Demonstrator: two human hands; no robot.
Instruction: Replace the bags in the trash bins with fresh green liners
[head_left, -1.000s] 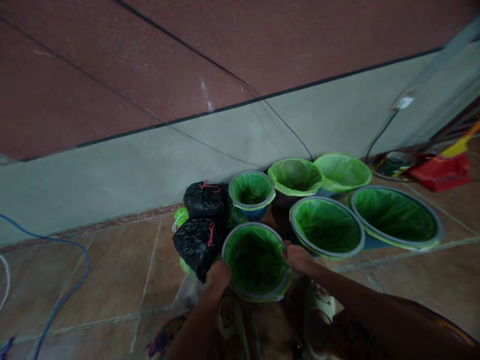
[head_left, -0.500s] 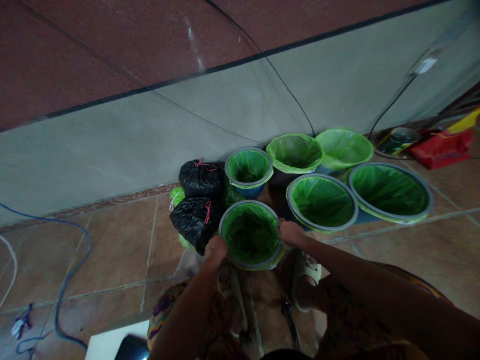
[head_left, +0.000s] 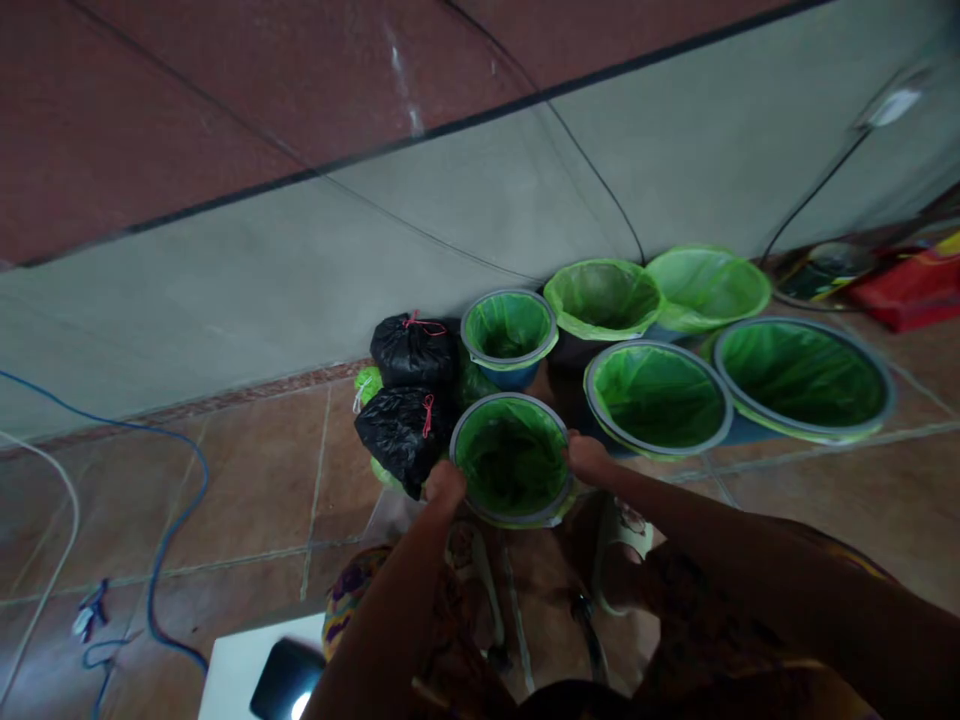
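Note:
Directly in front of me is a round trash bin (head_left: 517, 520) with a grey rim, lined with a green plastic bag. My left hand (head_left: 445, 484) grips its rim on the left side, and my right hand (head_left: 587, 459) grips the rim on the right. Both hands are closed, with the fingertips partly hidden by the rim. Beside my left hand lies a tied black garbage bag (head_left: 401, 430) with a pink string. A second black bag (head_left: 414, 348) rests behind it. Just behind the held bin stands a smaller lined bin (head_left: 497, 378).
Right of my hands are several more green-lined bins, including a near one (head_left: 657, 449) and a wide one (head_left: 855, 433). A red dustpan-like object (head_left: 904, 292) sits by the wall. A blue hose (head_left: 152, 590) crosses the tiles at left, near a white surface (head_left: 232, 665) holding a dark device.
My view has shifted a little, so the scene sits slightly further right in the picture. Both hands keep the same hold on the bin's rim.

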